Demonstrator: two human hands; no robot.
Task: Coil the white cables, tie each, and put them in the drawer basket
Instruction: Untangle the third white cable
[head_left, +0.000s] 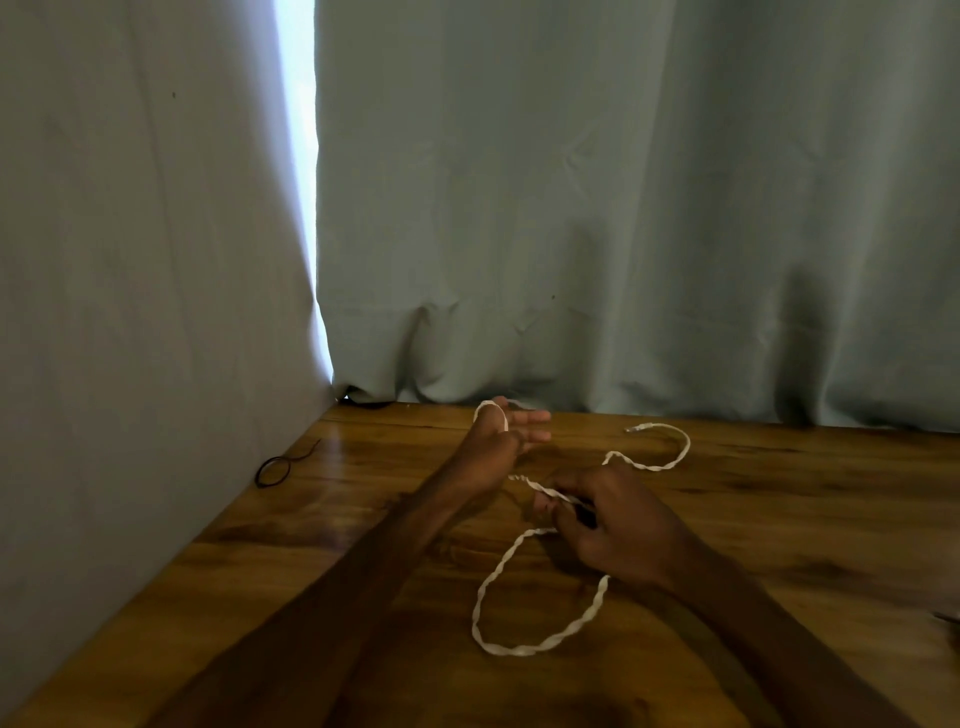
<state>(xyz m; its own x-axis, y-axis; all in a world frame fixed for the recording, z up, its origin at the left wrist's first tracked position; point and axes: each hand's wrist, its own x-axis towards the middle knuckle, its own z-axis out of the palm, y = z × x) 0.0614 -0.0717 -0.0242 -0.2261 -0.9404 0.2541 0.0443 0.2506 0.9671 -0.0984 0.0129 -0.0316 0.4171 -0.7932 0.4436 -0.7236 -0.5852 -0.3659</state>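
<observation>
A curtain (623, 208) is closing off the table's (805, 519) far edge, and a wall (130, 260) is hemming in its left side. The cable (483, 587) is sprawling across the middle, its loops lying around and between the left hand (493, 441) and right hand (608, 525). Wood is lying open right of the right hand and beside the wall, where a black loop (274, 470) is sitting.

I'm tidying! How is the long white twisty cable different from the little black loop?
The white twisted cable is long; the thin black loop is small. The cable hangs on the thumb of the left hand and the right hand pinches it; the black loop lies untouched. Both rest on the wooden table.
</observation>
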